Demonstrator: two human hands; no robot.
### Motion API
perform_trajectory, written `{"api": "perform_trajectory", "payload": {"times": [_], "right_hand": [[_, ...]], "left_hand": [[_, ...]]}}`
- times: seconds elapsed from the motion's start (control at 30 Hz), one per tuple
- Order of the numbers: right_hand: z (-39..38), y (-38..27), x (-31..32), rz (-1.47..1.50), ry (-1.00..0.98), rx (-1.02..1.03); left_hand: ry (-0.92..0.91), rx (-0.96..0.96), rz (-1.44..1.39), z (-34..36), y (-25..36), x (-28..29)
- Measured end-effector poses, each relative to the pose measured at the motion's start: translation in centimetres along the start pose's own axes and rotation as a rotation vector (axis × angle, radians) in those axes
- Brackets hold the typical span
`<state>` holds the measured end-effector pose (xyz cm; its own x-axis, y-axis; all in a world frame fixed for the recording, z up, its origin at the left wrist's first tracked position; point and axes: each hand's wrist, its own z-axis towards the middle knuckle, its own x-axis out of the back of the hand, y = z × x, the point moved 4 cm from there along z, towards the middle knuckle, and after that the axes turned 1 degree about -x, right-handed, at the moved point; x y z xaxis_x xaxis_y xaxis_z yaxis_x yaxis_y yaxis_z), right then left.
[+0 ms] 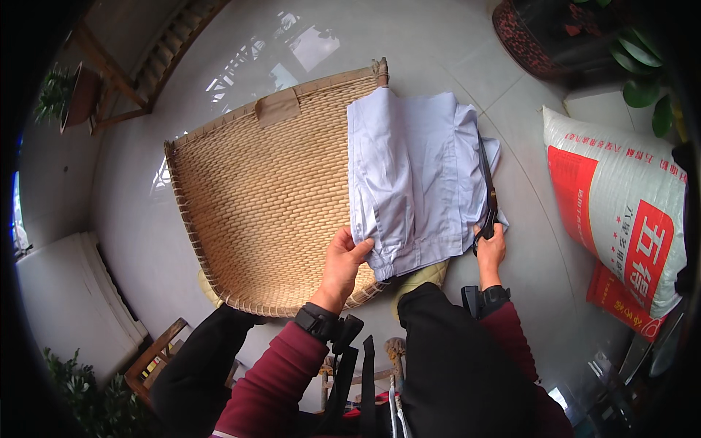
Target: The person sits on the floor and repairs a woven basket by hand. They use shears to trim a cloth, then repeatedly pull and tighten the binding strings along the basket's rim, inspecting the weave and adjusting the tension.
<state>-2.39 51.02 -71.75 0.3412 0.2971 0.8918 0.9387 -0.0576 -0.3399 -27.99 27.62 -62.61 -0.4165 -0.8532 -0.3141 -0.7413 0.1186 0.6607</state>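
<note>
A pale lavender garment point(420, 182), with a gathered edge near me, lies draped over the right side of a shallow woven tray point(255, 197). My left hand point(340, 264) is closed on the garment's near left corner, thumb on top of the cloth. At the cloth's right edge, my right hand point(492, 257) grips black scissors point(491, 196) by the handles. Their blades point away from me and lie along the fabric; I cannot make out whether cloth is between them. Some of the garment extends to the right beyond the scissors.
On the right stands a large white and red sack point(613, 197), with a dark round pot point(544, 44) behind it. A wooden rack point(109, 66) and potted plant point(79, 95) are at far left. My knees are just below the tray's near edge, and the tiled floor point(438, 51) surrounds it.
</note>
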Motion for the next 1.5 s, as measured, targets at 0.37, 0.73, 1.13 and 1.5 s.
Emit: {"api": "perform_trajectory", "payload": {"times": [0.37, 0.73, 1.13, 1.5], "right_hand": [[-2.5, 1.0, 0.4, 0.609, 0.047, -0.010], [-8.7, 4.4, 5.5, 0.789, 0.120, 0.135], [-5.8, 10.7, 2.0, 0.288, 0.154, -0.230], [-3.9, 12.6, -3.2, 0.154, 0.004, -0.025]], "left_hand": [[-0.148, -0.225, 0.439, -2.5, 3.0, -2.3], [-0.846, -0.676, 0.465, -6.2, 8.5, -17.4], [-0.230, -0.623, 0.958, -4.2, 4.1, -4.3], [0.062, -0.471, 1.197, -3.4, 3.0, 5.6]]}}
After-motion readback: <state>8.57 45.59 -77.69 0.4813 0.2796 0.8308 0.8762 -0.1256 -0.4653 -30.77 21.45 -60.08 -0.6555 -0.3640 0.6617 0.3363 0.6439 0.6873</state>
